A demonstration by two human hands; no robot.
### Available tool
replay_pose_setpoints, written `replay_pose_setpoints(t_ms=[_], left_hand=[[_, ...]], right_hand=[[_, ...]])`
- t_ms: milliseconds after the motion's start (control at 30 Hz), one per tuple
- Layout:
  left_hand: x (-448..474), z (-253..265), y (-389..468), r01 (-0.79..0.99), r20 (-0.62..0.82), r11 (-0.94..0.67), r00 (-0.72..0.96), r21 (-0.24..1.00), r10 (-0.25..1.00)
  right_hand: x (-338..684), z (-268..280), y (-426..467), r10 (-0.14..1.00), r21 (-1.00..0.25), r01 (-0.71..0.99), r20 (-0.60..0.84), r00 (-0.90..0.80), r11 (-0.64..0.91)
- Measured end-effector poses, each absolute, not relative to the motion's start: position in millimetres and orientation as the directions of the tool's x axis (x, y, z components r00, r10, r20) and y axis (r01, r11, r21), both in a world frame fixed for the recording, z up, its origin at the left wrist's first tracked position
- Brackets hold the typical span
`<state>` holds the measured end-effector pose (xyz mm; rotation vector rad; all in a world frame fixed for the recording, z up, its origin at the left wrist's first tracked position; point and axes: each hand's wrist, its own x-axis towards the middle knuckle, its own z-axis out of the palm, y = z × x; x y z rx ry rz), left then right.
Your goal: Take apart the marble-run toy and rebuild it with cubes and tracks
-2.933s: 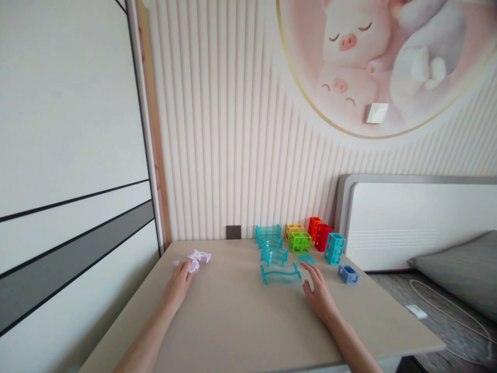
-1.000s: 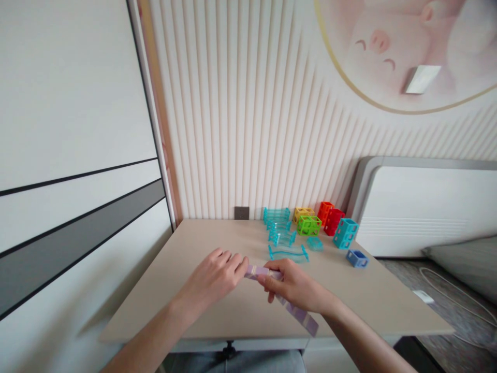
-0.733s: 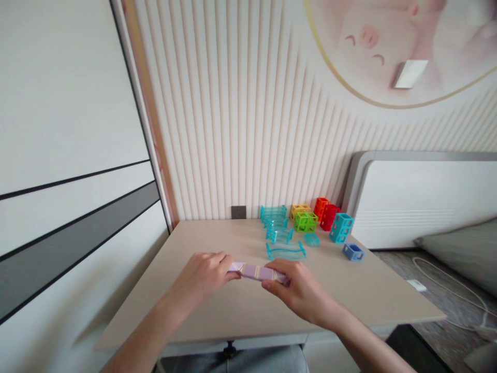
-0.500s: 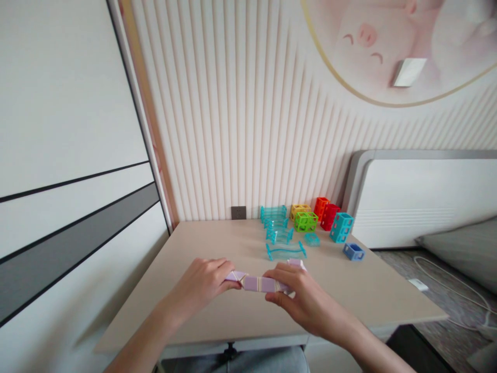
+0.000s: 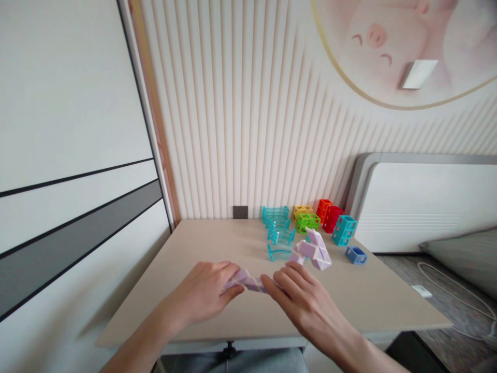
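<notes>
A lilac and white snake puzzle (image 5: 254, 284), made of jointed wedge segments, is held above the table's front half. My left hand (image 5: 212, 290) closes on its left end, thumb below and fingers on top. Around its middle, my right hand (image 5: 297, 295) is closed, with the thumb lying along the segments. Beyond my right fingers the puzzle's far part bends up and to the right in a folded hook. That hook covers part of the nearest translucent teal piece (image 5: 278, 253). Segments under both palms are hidden.
Teal curved pieces (image 5: 275, 213) stand in a row at the table's back. Right of them are yellow (image 5: 302, 211), green (image 5: 306, 223), orange (image 5: 323, 210), red (image 5: 333, 219), teal (image 5: 344, 230) and blue (image 5: 356, 255) open-frame blocks. A ribbed wall with a socket (image 5: 240, 212) rises behind the table (image 5: 209, 241).
The puzzle's right part has swung up into view beyond my right hand. The right hand has turned, its thumb now on top. The view has shifted slightly.
</notes>
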<state>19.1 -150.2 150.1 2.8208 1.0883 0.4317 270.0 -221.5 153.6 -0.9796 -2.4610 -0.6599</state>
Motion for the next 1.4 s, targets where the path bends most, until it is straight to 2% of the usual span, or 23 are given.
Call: replay_pose_setpoints(t_ms=[100, 167, 233, 333, 467, 667, 800, 900, 1033, 1133, 1267, 1400], left_hand=[[21.9, 147.4, -146.8, 0.623, 0.252, -0.705, 0.662, 0.338, 0.706], [24.0, 144.5, -144.8, 0.567, 0.28, -0.674, 0.629, 0.473, 0.725], [25.7, 141.0, -144.0, 0.487, 0.305, -0.654, 0.615, 0.579, 0.727], [27.1, 134.3, -144.0, 0.416, 0.34, -0.653, 0.608, 0.633, 0.717], [26.3, 125.6, -142.8, 0.405, 0.444, -0.737, 0.607, 0.541, 0.66], [16.9, 129.2, -143.5, 0.462, 0.515, -0.875, 0.72, 0.146, 0.466], [13.4, 141.1, -145.0, 0.426, 0.504, -0.905, 0.78, 0.008, 0.372], [14.9, 150.1, -147.9, 0.431, 0.494, -0.902, 0.784, 0.004, 0.377], [21.7, 156.5, -152.6, 0.499, 0.399, -0.865, 0.784, 0.05, 0.476], [27.5, 154.2, -152.2, 0.571, 0.305, -0.821, 0.777, 0.024, 0.55], [31.2, 147.1, -149.0, 0.594, 0.242, -0.802, 0.788, -0.057, 0.566], [33.0, 142.5, -149.2, 0.634, 0.2, -0.772, 0.762, -0.043, 0.615]], right_hand=[[273.5, 156.4, -214.5, 0.362, 0.421, 0.648, 0.579, -0.731, 0.634], [276.8, 155.4, -208.0, 0.306, 0.447, 0.645, 0.619, -0.723, 0.62], [279.9, 152.1, -201.5, 0.322, 0.378, 0.679, 0.669, -0.67, 0.629], [281.9, 144.9, -195.2, 0.435, 0.14, 0.738, 0.73, -0.527, 0.66], [280.5, 140.7, -197.4, 0.583, -0.109, 0.75, 0.704, -0.405, 0.652], [280.9, 154.2, -207.4, 0.822, -0.487, 0.679, 0.462, -0.334, 0.549], [282.7, 161.2, -208.2, 0.888, -0.636, 0.62, 0.335, -0.316, 0.46], [281.8, 161.8, -206.4, 0.907, -0.688, 0.591, 0.301, -0.295, 0.421], [275.6, 156.5, -200.6, 0.906, -0.732, 0.546, 0.253, -0.339, 0.408], [272.5, 147.3, -196.1, 0.907, -0.74, 0.541, 0.233, -0.351, 0.4], [272.8, 139.1, -193.7, 0.945, -0.698, 0.642, 0.172, -0.279, 0.316], [268.2, 141.3, -195.1, 0.954, -0.593, 0.748, 0.161, -0.251, 0.297]])
